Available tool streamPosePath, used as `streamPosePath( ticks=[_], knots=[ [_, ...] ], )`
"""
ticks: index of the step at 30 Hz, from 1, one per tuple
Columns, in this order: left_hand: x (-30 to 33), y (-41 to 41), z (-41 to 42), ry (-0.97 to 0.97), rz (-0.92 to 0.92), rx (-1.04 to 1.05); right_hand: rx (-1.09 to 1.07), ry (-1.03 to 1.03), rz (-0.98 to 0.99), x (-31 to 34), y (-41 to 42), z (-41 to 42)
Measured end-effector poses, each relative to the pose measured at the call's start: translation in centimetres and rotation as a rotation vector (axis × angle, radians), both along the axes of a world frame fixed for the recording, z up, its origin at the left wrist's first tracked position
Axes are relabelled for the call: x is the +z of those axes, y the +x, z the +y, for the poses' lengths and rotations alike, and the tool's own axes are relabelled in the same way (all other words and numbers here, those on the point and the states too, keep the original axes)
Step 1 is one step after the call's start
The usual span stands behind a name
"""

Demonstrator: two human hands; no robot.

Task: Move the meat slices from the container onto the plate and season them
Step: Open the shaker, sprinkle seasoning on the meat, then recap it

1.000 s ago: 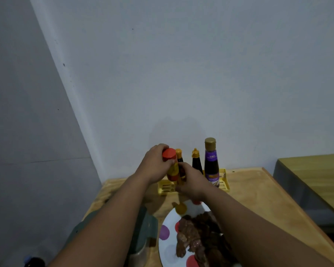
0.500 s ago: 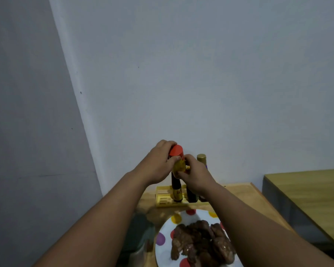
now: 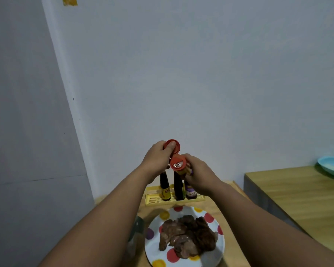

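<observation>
Gripped in the right hand (image 3: 200, 175), above the white polka-dot plate (image 3: 213, 253): a small yellow seasoning shaker (image 3: 180, 165), body mostly hidden, label unreadable. Pinched back by the left hand (image 3: 157, 162): its red flip lid (image 3: 173, 145). Piled on that plate: brown meat slices (image 3: 187, 236). Stood behind the plate: three dark sauce bottles (image 3: 178, 186) in a yellow plastic rack (image 3: 155, 199), tops concealed, writing too blurred to read.

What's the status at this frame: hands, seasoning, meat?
Left hand holds red flip cap open; right hand grips the shaker. Meat slices piled on the plate. Nothing obstructing.
</observation>
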State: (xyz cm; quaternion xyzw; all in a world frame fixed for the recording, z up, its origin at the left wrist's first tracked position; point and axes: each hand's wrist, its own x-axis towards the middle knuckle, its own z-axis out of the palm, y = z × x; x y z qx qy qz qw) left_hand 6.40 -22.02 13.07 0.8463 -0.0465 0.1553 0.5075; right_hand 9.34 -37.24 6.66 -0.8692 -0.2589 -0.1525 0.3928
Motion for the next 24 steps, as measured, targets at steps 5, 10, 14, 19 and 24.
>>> streamPosePath(
  ticks=[5,10,14,19,24],
  knots=[
    [-1.7,0.1,-1.1,-0.239,0.140,0.030,0.006,-0.116,-0.015,-0.2,-1.2,-2.0],
    [-3.1,0.2,-2.2,-0.372,0.249,0.031,-0.004,-0.221,0.016,-1.1,-1.4,-3.0],
    [-4.7,0.3,-2.0,-0.346,0.248,0.025,-0.069,-0.226,0.038,-1.7,-1.2,-4.1],
    [-8.5,-0.2,-0.8,-0.216,0.267,0.052,-0.189,-0.285,0.019,-2.2,-0.7,-5.8],
    [-13.3,-1.3,0.4,0.023,0.206,0.069,-0.281,-0.363,-0.033,-2.4,-0.2,-6.8]
  ],
)
